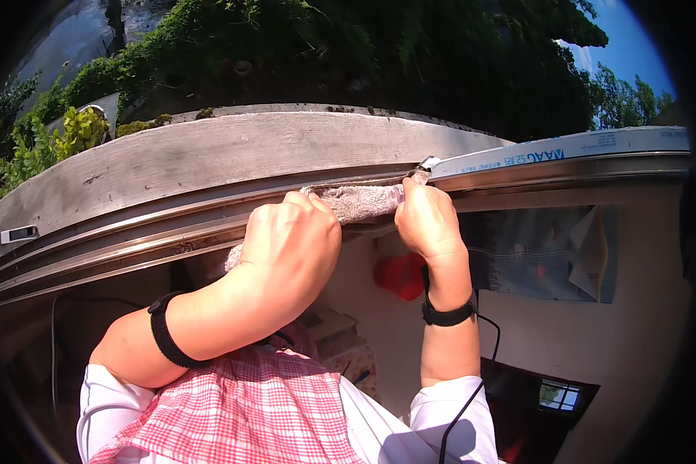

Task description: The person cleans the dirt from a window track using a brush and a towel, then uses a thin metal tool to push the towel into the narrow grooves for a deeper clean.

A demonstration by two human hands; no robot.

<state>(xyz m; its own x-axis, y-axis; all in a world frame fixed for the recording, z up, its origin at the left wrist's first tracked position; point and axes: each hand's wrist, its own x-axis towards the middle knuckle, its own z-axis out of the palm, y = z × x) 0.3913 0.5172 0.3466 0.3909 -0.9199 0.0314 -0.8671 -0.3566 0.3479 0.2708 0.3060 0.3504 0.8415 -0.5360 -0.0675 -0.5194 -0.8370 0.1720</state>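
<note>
A pale, greyish-pink towelling cloth (pixel 362 203) is stretched between my two hands along the metal window track (pixel 209 214). My left hand (pixel 293 238) grips the cloth from above, its fingers curled under and partly hidden. A loose end of the same cloth shows beneath my left wrist. My right hand (pixel 432 217) pinches the other end, close to where the track meets the edge of the window sash (pixel 557 156). A bit of the cloth pokes up past the right fingers at that corner.
Beyond the track runs a grey outer ledge (pixel 267 139), with a small white and dark piece (pixel 15 235) lying at its left. Greenery lies outside. Indoors below are a red object (pixel 402 275), a black cable (pixel 461 414) and a dark screen (pixel 533 406).
</note>
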